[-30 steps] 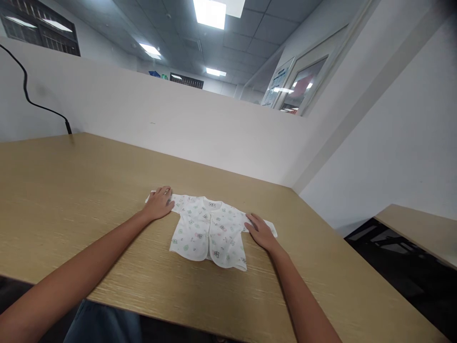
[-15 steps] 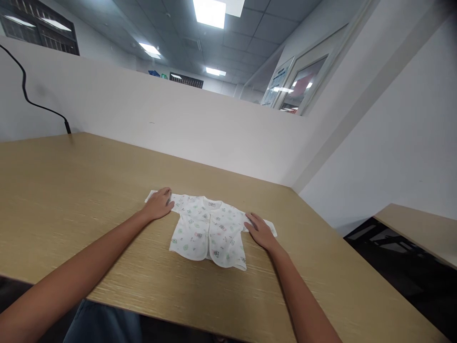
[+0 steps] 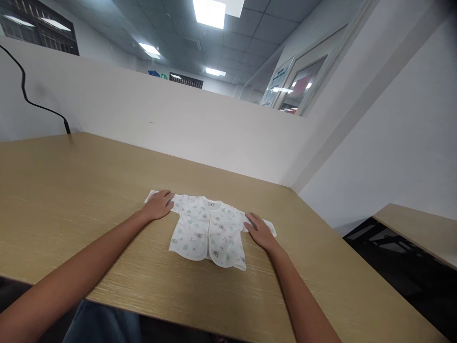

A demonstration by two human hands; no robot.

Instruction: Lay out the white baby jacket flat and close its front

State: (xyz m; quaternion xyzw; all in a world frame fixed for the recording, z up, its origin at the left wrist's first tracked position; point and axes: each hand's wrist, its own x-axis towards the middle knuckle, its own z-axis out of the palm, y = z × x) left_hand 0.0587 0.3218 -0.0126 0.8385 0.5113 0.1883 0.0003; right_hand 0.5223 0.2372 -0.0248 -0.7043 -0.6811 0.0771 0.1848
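Note:
A small white baby shirt (image 3: 194,228) with a green, grey and pink print lies spread flat, its neck toward the far wall and its front edges meeting down the middle. On the sleeve at the left rests my left hand (image 3: 159,205), open, palm down, covering part of the cloth. My right hand (image 3: 260,230) lies open on the other sleeve, fingers pointing inward toward the body of the shirt. Both sleeve ends show beyond the hands.
The shirt is on a wood-grain table (image 3: 89,186) backed by a low white partition (image 3: 178,119). A black cable (image 3: 39,105) hangs down to the table at the far left. A second table (image 3: 421,226) stands past a gap on the right.
My left hand's fingers have shifted slightly on the sleeve. The shirt and my right hand stay in place.

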